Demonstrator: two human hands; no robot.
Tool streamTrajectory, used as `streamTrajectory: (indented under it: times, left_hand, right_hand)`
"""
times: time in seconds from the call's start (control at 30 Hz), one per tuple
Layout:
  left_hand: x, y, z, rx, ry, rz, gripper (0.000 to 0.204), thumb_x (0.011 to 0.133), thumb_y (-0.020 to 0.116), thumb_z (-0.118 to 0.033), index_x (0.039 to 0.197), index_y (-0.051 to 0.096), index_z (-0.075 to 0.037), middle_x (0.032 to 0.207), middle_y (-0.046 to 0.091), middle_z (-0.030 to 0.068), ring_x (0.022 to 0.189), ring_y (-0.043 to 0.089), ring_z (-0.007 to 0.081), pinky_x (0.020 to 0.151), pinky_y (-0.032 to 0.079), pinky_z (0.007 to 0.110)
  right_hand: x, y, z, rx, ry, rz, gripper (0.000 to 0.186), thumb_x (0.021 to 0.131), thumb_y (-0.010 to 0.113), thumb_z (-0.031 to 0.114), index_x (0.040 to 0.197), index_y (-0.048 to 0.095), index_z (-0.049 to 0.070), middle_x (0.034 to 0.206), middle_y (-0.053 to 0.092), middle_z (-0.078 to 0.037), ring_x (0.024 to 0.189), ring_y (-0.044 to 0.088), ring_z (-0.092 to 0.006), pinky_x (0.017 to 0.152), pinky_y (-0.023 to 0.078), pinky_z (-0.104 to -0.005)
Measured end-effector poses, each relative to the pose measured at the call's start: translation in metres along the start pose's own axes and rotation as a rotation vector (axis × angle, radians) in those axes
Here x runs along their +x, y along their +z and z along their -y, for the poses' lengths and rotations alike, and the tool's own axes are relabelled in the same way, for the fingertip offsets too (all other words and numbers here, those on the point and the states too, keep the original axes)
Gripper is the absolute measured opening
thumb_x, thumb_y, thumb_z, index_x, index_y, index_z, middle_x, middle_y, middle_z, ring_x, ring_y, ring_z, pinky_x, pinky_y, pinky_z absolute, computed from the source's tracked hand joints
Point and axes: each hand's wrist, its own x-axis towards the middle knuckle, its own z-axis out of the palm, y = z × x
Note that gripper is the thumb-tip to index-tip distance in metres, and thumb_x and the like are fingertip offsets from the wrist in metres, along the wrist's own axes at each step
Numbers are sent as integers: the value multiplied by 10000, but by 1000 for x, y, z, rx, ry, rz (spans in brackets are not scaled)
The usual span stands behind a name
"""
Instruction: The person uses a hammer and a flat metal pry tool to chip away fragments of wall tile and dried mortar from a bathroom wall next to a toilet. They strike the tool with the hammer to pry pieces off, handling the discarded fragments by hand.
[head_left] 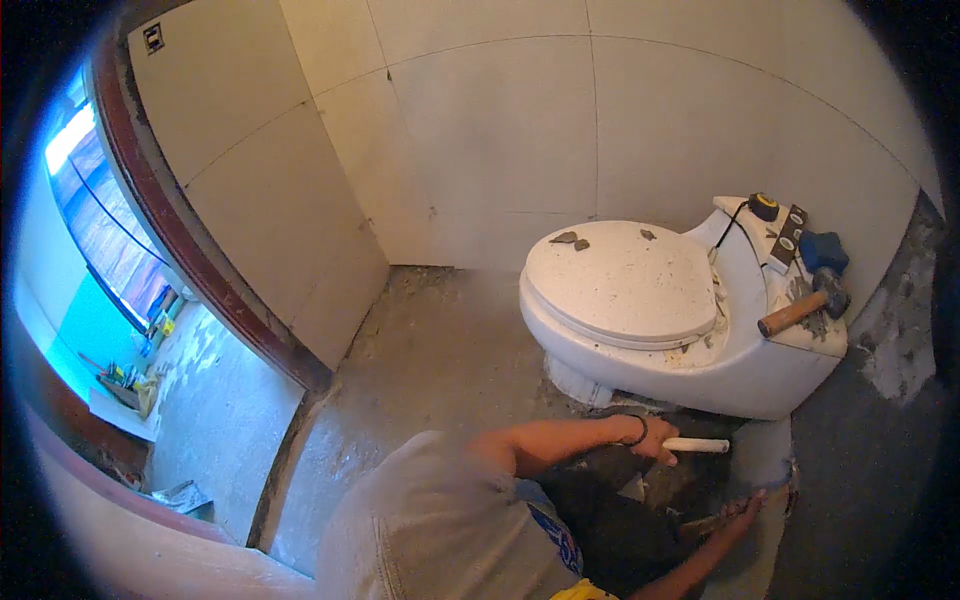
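Observation:
My left hand (pixel 655 438), with a dark band at its wrist, is closed around a white cylindrical stick (pixel 705 446) just in front of the toilet's base. The stick points right, and its other end is hidden by the hand. Lower and to the right, my right hand (pixel 740 510) is by a grey tile-like strip (pixel 755 455) along the right wall. Its fingers look curled, with the fingertips close to the strip's edge; what they grip is too small to make out. A dusty white toilet (pixel 625 285) with its lid down stands just beyond both hands.
On the toilet tank lie a hammer (pixel 805 305), a spirit level (pixel 788 240), a tape measure (pixel 763 207) and a blue object (pixel 823 252). Mortar bits (pixel 570 240) dot the lid. A doorway (pixel 200 250) opens at left onto another room. Bare concrete floor (pixel 430 350) runs between.

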Motion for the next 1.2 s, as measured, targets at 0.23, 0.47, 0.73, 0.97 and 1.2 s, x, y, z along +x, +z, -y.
streamTrajectory:
  times: [0.23, 0.47, 0.73, 0.97, 1.2]
  left_hand:
    - [0, 0, -7, 64, 12, -2, 488, 782, 655, -491, 962, 572, -45, 738, 630, 108, 576, 622, 230, 550, 479, 381]
    - [-9, -7, -21, -4, -73, 112, 565, 784, 608, -555, 1015, 563, -42, 930, 628, 178, 917, 601, 357, 772, 461, 446]
    - [-6, -4, -11, -28, 10, 0, 496, 775, 671, -473, 996, 574, -40, 747, 628, 109, 619, 621, 233, 548, 477, 369]
    - [-7, -7, -15, -76, -56, 60, 492, 771, 667, -483, 978, 570, -48, 843, 628, 131, 763, 612, 284, 652, 471, 404]
    - [-3, -5, -6, -9, -18, 85, 495, 780, 650, -489, 1022, 564, -65, 833, 639, 139, 782, 638, 267, 654, 486, 398]
  right_hand:
    - [12, -10, -14, 19, 47, -5, 648, 811, 615, 546, 1284, 464, 128, 949, 422, -49, 843, 453, -185, 688, 457, -368]
    - [1, -8, -7, -168, -63, -38, 715, 812, 585, 580, 1302, 436, 81, 977, 420, -70, 926, 464, -230, 779, 453, -401]
    - [29, -17, -27, 42, 14, -33, 402, 853, 577, 506, 925, 492, 120, 664, 367, 30, 520, 381, -97, 458, 348, -256]
    - [23, -12, -19, 7, -1, -21, 378, 847, 591, 489, 894, 502, 124, 653, 382, 28, 512, 376, -100, 468, 353, -253]
    - [7, 1, -6, -10, -7, -29, 374, 844, 597, 484, 890, 506, 124, 646, 387, 29, 499, 370, -100, 455, 347, -252]
